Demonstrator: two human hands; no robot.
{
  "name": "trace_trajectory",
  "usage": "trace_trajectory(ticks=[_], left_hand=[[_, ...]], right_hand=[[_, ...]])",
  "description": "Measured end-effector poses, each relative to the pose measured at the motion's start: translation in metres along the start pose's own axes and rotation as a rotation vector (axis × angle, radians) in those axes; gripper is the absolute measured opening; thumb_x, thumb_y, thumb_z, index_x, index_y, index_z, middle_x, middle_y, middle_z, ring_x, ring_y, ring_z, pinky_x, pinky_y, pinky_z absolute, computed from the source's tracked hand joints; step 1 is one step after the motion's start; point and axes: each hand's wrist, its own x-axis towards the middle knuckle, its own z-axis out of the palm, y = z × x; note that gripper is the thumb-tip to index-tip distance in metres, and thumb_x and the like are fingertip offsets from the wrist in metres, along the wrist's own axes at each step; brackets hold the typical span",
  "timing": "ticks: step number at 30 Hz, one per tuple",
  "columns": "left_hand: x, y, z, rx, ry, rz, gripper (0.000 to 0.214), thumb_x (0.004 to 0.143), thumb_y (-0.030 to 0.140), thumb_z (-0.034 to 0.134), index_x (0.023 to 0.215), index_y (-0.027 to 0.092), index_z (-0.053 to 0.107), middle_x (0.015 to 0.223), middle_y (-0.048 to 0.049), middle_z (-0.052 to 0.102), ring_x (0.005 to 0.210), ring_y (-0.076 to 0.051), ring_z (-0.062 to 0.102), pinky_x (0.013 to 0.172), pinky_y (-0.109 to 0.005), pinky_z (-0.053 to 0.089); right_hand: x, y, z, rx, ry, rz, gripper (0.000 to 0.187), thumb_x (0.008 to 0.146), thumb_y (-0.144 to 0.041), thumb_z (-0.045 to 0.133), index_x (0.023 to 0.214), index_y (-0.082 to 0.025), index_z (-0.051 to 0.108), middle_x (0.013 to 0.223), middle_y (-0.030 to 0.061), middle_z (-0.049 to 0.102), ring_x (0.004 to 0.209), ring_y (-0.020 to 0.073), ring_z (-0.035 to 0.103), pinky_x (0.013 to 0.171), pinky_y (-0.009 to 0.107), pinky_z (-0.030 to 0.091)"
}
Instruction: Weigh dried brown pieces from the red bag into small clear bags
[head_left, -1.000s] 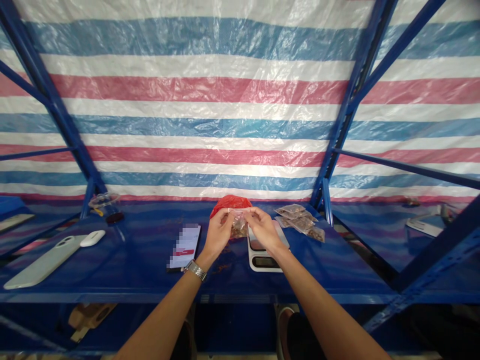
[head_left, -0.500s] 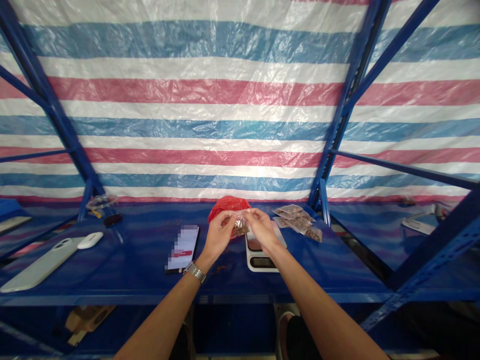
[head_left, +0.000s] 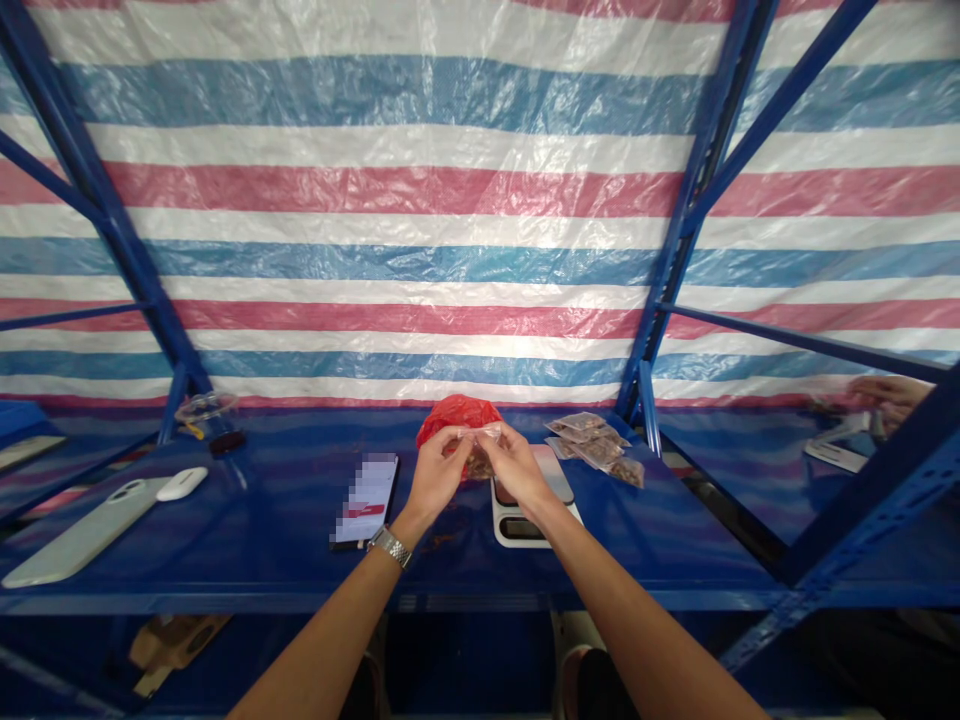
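Note:
My left hand (head_left: 437, 473) and my right hand (head_left: 511, 462) pinch the top edge of a small clear plastic bag (head_left: 475, 452) with brown bits inside, holding it up between them above the blue shelf (head_left: 285, 540). The bag hangs just left of a white digital scale (head_left: 534, 500). Behind the bag sits a red plastic bag (head_left: 459, 414). A watch is on my left wrist.
A pile of filled small clear bags (head_left: 596, 445) lies right of the scale. A phone (head_left: 366, 497) lies left of my hands. Further left are a white mouse (head_left: 181, 483), a grey phone (head_left: 82, 530) and a clear cup (head_left: 210, 415). Another person's hand (head_left: 881, 395) shows at far right.
My hands have shifted slightly along the bag's top edge while still holding it. Another person's hand has come into view at the far right.

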Motion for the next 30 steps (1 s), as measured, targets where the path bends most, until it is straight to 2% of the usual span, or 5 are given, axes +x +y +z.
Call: trace_trajectory(ticks=[7, 12, 17, 20, 30], left_hand=[[0.001, -0.002, -0.002, 0.068, -0.064, -0.036, 0.033, 0.089, 0.051, 0.070, 0.092, 0.018, 0.076, 0.096, -0.0065, 0.078, 0.092, -0.022, 0.071, 0.089, -0.034, 0.054], [-0.002, -0.005, -0.014, 0.638, -0.148, 0.189, 0.034, 0.099, 0.044, 0.058, 0.122, 0.022, 0.069, 0.127, -0.0098, 0.070, 0.119, -0.027, 0.061, 0.109, -0.046, 0.045], [-0.004, -0.010, -0.033, 1.100, -0.345, 0.107, 0.035, 0.095, 0.027, 0.061, 0.129, 0.027, 0.067, 0.135, -0.0092, 0.066, 0.132, -0.033, 0.050, 0.111, -0.053, 0.041], [-0.001, -0.008, -0.039, 1.165, -0.348, 0.111, 0.034, 0.094, 0.018, 0.056, 0.124, 0.027, 0.070, 0.130, -0.0086, 0.069, 0.129, -0.033, 0.051, 0.107, -0.052, 0.043], [-0.008, 0.008, -0.023, 1.045, -0.286, 0.296, 0.027, 0.090, 0.016, 0.057, 0.108, 0.027, 0.074, 0.123, -0.0064, 0.069, 0.126, -0.034, 0.045, 0.107, -0.053, 0.038]], right_hand=[[0.008, -0.002, -0.018, -0.145, -0.075, -0.006, 0.032, 0.081, -0.052, 0.068, 0.085, -0.020, 0.068, 0.077, 0.0014, 0.071, 0.070, 0.0182, 0.064, 0.066, 0.029, 0.051], [0.018, 0.005, -0.064, -0.403, 0.047, -0.070, 0.031, 0.085, -0.043, 0.065, 0.103, -0.018, 0.067, 0.085, 0.0045, 0.073, 0.073, 0.0204, 0.066, 0.072, 0.034, 0.052], [0.015, 0.025, -0.087, -0.881, 0.144, -0.196, 0.035, 0.084, -0.030, 0.065, 0.118, -0.020, 0.069, 0.107, 0.0109, 0.069, 0.105, 0.0294, 0.062, 0.098, 0.047, 0.049], [0.012, 0.026, -0.083, -1.022, 0.286, -0.292, 0.039, 0.089, -0.036, 0.063, 0.125, -0.021, 0.069, 0.119, 0.0143, 0.061, 0.116, 0.0324, 0.053, 0.107, 0.051, 0.042], [0.016, 0.001, -0.086, -0.915, 0.680, -0.359, 0.031, 0.096, -0.030, 0.047, 0.113, -0.020, 0.070, 0.113, 0.0137, 0.063, 0.112, 0.0310, 0.051, 0.105, 0.048, 0.037]])
